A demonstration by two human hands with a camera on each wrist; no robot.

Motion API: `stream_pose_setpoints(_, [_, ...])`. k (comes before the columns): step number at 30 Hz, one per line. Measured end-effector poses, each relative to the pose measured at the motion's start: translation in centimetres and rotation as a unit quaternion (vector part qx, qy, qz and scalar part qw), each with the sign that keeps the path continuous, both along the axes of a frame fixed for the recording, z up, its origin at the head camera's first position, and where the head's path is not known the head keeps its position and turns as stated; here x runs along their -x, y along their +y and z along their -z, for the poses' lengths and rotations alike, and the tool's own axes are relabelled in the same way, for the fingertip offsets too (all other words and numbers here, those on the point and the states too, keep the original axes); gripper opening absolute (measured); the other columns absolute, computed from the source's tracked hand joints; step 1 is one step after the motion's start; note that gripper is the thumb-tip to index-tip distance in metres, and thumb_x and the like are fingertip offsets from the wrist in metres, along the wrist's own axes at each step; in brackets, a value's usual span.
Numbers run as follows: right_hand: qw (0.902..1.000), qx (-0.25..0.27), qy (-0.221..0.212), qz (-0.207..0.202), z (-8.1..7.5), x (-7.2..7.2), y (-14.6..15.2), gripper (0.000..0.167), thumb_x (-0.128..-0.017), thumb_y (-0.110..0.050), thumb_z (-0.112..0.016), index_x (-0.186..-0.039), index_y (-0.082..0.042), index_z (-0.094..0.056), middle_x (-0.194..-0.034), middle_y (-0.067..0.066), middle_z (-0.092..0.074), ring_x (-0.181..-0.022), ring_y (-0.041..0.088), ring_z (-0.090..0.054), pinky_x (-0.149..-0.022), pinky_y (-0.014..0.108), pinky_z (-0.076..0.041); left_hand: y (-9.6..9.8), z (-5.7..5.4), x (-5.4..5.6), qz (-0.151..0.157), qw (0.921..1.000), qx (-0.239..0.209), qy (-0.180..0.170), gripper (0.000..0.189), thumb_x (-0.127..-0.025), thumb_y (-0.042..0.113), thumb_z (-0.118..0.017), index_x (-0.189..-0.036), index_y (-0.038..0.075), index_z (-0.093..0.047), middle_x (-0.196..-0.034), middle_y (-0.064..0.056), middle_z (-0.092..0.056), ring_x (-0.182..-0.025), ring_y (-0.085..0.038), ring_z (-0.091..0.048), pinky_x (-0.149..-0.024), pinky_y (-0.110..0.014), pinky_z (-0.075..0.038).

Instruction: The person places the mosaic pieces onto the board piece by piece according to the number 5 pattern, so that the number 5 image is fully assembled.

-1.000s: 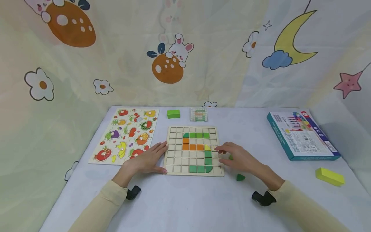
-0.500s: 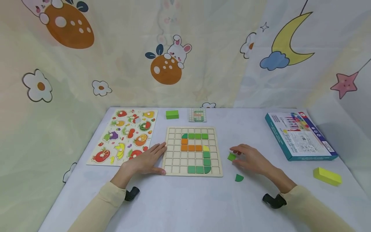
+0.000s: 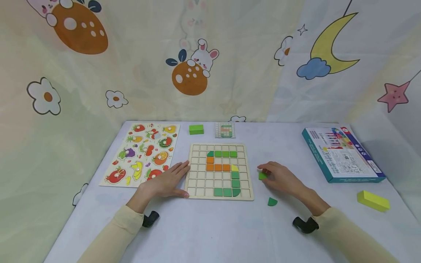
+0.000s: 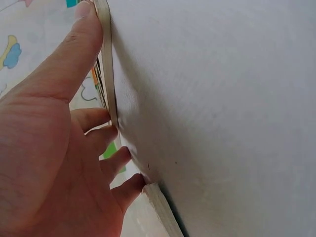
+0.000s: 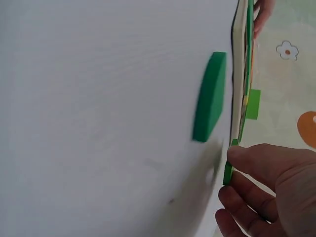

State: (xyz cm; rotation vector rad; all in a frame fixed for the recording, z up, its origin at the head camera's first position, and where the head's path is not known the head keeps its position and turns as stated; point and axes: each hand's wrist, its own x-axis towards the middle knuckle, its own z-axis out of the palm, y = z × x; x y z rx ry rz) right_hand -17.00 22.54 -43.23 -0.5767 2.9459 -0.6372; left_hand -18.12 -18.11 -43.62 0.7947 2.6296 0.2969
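A wooden grid board (image 3: 197, 175) lies mid-table, with orange, yellow and green tiles set in its squares. My left hand (image 3: 166, 180) rests with fingers extended along the board's left edge; in the left wrist view its thumb (image 4: 81, 44) and fingertips touch that edge. Just right of the board, my right hand (image 3: 283, 179) pinches a light green square tile (image 3: 262, 175) between thumb and fingers. The right wrist view shows this tile (image 5: 227, 174) on edge, partly covered by the thumb. A dark green quarter-round tile (image 3: 272, 201) lies on the table nearer me.
A fruit puzzle board (image 3: 121, 160) lies left, near my left hand. Behind the grid board are a light green block (image 3: 196, 129) and a small pattern card (image 3: 225, 130). At right sit a teal-edged box (image 3: 343, 155) and a yellow-green block (image 3: 373, 201).
My right hand has drawn away from the board's right edge to the light green tile and taken it between its fingers. The left hand has stayed at the board.
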Motion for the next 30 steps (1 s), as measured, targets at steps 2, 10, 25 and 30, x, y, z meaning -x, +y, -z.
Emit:
stream_pose_setpoints(2, [1.0000,-0.001,0.000,-0.001,-0.4,0.2,-0.7,0.043,-0.083,-0.008,-0.073,-0.124,-0.004,-0.062,-0.105,0.006,-0.066,-0.095,0.021,-0.061,-0.084,0.040,-0.056,-0.1,0.0,0.0,0.000,1.0000,0.001,0.000,0.102,-0.081,0.059,-0.068,-0.155,0.010,-0.019,-0.165,-0.007,-0.011,-0.150,-0.033,-0.013,-0.118,-0.049,-0.028])
stream_pose_setpoints(10, [0.9980,0.010,0.003,-0.063,-1.3,0.9,-5.5,0.041,-0.085,-0.012,-0.072,-0.123,-0.005,-0.063,-0.110,0.006,-0.064,-0.096,0.019,-0.059,-0.084,0.036,-0.054,-0.1,-0.2,0.0,0.000,0.9999,-0.007,-0.007,0.101,-0.082,0.058,-0.068,-0.155,0.009,-0.019,-0.165,-0.007,-0.010,-0.150,-0.034,-0.013,-0.118,-0.050,-0.028])
stream_pose_setpoints(25, [0.9875,0.006,-0.001,-0.158,-1.0,0.5,-14.7,0.037,-0.086,-0.014,-0.070,-0.122,-0.011,-0.066,-0.101,-0.002,-0.065,-0.096,0.013,-0.055,-0.083,0.029,-0.052,0.0,-0.4,0.0,0.003,1.0000,-0.002,-0.004,0.101,-0.081,0.058,-0.068,-0.155,0.008,-0.020,-0.164,-0.008,-0.010,-0.150,-0.035,-0.014,-0.118,-0.050,-0.028])
stream_pose_setpoints(30, [0.9865,-0.016,0.005,-0.163,-0.4,0.6,-15.5,0.037,-0.085,-0.014,-0.071,-0.122,-0.012,-0.066,-0.094,-0.004,-0.061,-0.083,0.009,-0.050,-0.072,0.022,-0.047,0.1,-0.4,0.0,0.001,1.0000,-0.004,-0.006,0.101,-0.082,0.058,-0.068,-0.155,0.008,-0.020,-0.164,-0.008,-0.010,-0.150,-0.035,-0.014,-0.118,-0.051,-0.028])
